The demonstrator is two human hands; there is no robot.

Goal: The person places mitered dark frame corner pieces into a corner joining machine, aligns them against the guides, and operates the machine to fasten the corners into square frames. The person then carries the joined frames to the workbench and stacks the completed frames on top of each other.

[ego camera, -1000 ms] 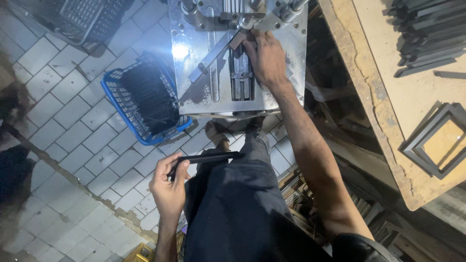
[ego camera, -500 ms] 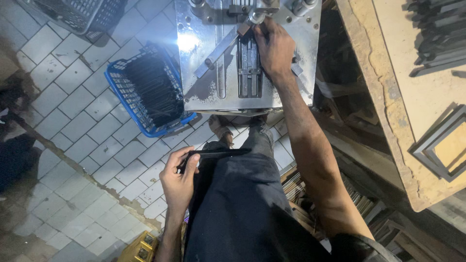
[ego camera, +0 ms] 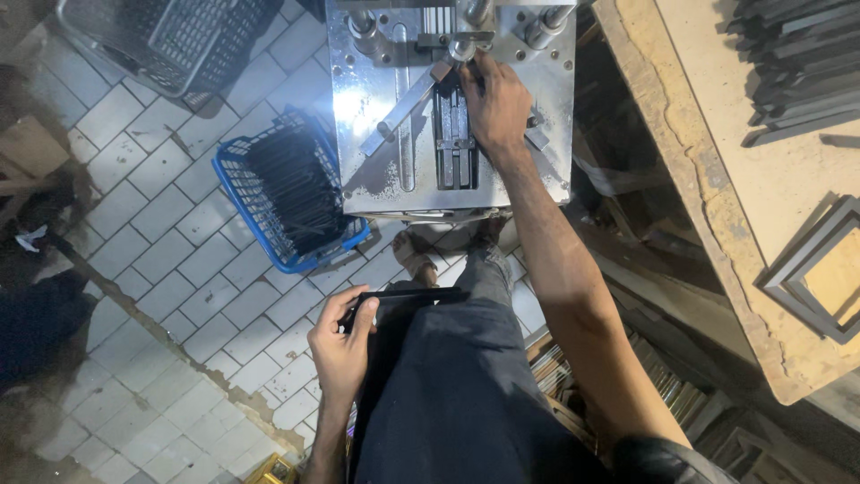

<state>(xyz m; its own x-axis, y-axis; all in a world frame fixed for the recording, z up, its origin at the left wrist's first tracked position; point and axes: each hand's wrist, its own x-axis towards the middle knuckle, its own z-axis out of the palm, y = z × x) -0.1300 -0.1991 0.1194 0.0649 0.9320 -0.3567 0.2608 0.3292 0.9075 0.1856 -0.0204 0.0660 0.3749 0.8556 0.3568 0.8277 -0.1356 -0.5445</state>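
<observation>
My right hand (ego camera: 495,103) reaches forward onto the steel machine table (ego camera: 376,90), fingers curled over dark strips (ego camera: 452,148) lying in the central channel near a round metal post (ego camera: 461,47). My left hand (ego camera: 345,345) hangs low beside my dark trousers and grips a thin black strip (ego camera: 408,296) that runs to the right across my thigh. A blue wire basket (ego camera: 285,184) full of black strips stands on the tiled floor just left of the machine.
A dark wire basket (ego camera: 170,40) sits at the top left on the white tile floor (ego camera: 170,260). A wooden workbench (ego camera: 717,161) on the right carries stacked dark strips (ego camera: 797,63) and a grey frame (ego camera: 820,269). My sandalled feet stand under the machine.
The view has shifted slightly; my right hand stays on the strips at the machine. My left hand keeps the black strip by my thigh.
</observation>
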